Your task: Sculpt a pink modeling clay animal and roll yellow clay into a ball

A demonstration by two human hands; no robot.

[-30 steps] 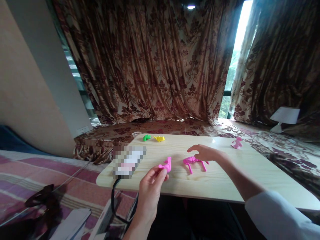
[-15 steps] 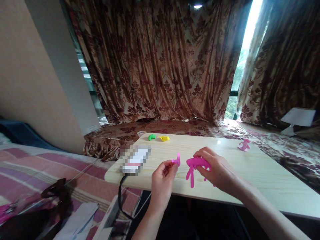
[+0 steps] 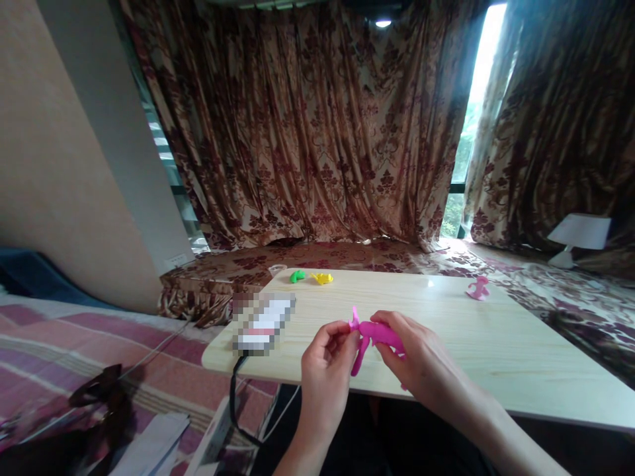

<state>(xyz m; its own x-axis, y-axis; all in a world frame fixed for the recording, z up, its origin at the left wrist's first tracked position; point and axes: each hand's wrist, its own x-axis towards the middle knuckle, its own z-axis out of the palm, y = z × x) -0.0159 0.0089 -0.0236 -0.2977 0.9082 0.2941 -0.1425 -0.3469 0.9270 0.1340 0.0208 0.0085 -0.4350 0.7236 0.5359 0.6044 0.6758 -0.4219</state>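
Note:
Above the near edge of a light wooden table (image 3: 496, 357), my right hand (image 3: 421, 360) grips a magenta toy animal body (image 3: 380, 332) whose legs hang down. My left hand (image 3: 327, 367) pinches a small magenta piece (image 3: 354, 320) and holds it against the front end of that body. Both hands are closed and nearly touch each other.
A green toy piece (image 3: 296, 275) and a yellow one (image 3: 321, 277) lie at the table's far left edge, a pink figure (image 3: 477, 288) at the far right. A blurred flat object (image 3: 262, 322) with a black cable sits at the left corner. A white lamp (image 3: 578, 235) stands at right.
My right hand lifted the magenta body off the table and brought it toward my left hand, which now holds the small piece against it.

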